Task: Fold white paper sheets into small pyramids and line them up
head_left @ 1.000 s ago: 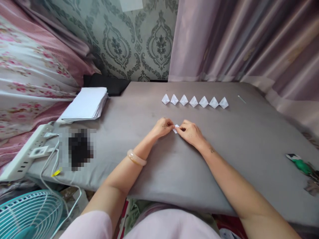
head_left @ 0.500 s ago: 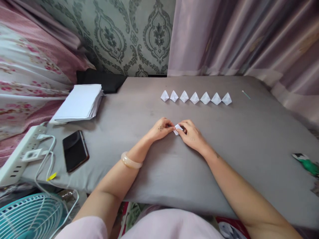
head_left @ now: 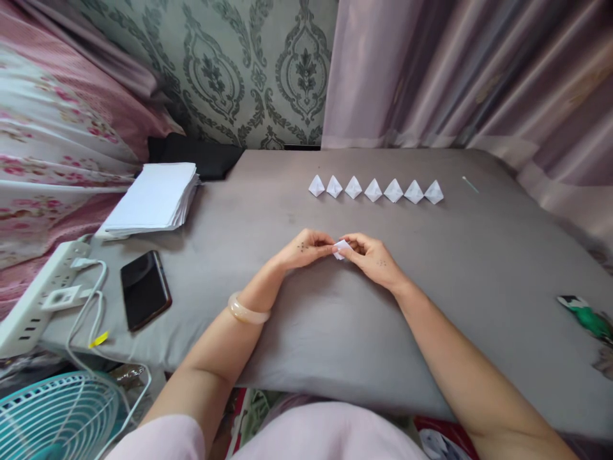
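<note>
A small folded piece of white paper (head_left: 341, 249) is held between my two hands over the middle of the table. My left hand (head_left: 307, 248) pinches its left corner between thumb and fingers. On the opposite side, my right hand (head_left: 373, 257) grips it, with the thumb lying across the front and the fingers curled behind. Part of the paper is hidden by my fingers. Beyond my hands, several folded white paper shapes (head_left: 373, 190) with pointed tops stand in a row.
A stack of white paper (head_left: 151, 197) lies at the left, with a phone (head_left: 144, 291) in front of it. A power strip (head_left: 41, 297) with white cables runs along the left edge, above a fan (head_left: 62, 415). A green-and-white object (head_left: 585, 316) rests at the right.
Both hands have shifted slightly and the wrists are turned a little outward. My right thumb now lies further across the folded paper. The row of paper shapes stays in place.
</note>
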Demonstrator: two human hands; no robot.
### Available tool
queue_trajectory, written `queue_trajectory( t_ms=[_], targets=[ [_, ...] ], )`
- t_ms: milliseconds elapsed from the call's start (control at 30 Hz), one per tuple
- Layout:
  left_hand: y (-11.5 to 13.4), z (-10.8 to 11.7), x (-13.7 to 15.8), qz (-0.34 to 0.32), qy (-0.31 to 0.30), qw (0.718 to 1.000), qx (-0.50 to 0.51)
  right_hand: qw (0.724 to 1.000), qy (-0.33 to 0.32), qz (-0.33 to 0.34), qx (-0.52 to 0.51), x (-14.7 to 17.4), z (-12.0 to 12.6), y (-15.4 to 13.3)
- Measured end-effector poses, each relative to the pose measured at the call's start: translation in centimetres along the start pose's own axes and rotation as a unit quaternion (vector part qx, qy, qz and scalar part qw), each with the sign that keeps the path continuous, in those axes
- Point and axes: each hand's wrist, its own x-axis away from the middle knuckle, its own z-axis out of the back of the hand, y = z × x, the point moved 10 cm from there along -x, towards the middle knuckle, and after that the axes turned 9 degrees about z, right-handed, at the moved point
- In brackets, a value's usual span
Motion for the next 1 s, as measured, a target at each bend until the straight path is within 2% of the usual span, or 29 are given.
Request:
queue_trajectory(
  t_ms=[100, 233, 333, 467, 533, 600, 767, 867, 1000],
  targets=[
    [1.0, 0.7, 0.1, -0.058, 0.069, 0.994, -0.064, 0.994, 0.027, 0.057, 0.087, -0.1, 0.8, -1.4],
    [2.8, 0.6, 0.9, -0.161, 0.154, 0.956, -0.19, 0.962, 0.056, 0.142, 0.228, 0.4, 1.5, -3.5],
    [3.6, -0.3, 1.7, -0.222, 0.185, 0.91, -0.298, 0.916, 0.046, 0.184, 0.353, 0.9, 1.0, -4.7],
    [4.0, -1.2, 1.8, -0.241, 0.211, 0.841, -0.437, 0.84, 0.015, 0.195, 0.505, 0.8, -0.2, -5.3],
    [4.1, -1.5, 1.5, -0.239, 0.21, 0.819, -0.477, 0.816, 0.005, 0.194, 0.545, 0.6, -0.7, -5.1],
    [4.0, -2.1, 1.1, -0.24, 0.192, 0.808, -0.503, 0.804, -0.008, 0.197, 0.56, 0.4, -1.1, -4.7],
    [3.2, -3.7, 0.5, -0.228, 0.135, 0.801, -0.537, 0.815, -0.042, 0.174, 0.551, 0.6, -1.6, -3.7],
    [2.8, -3.6, 0.7, -0.202, 0.135, 0.816, -0.524, 0.85, -0.05, 0.137, 0.505, 0.9, -1.2, -3.2],
    [2.6, -2.7, 1.1, -0.178, 0.151, 0.857, -0.46, 0.905, -0.05, 0.098, 0.411, 1.0, -0.2, -2.6]
  ],
)
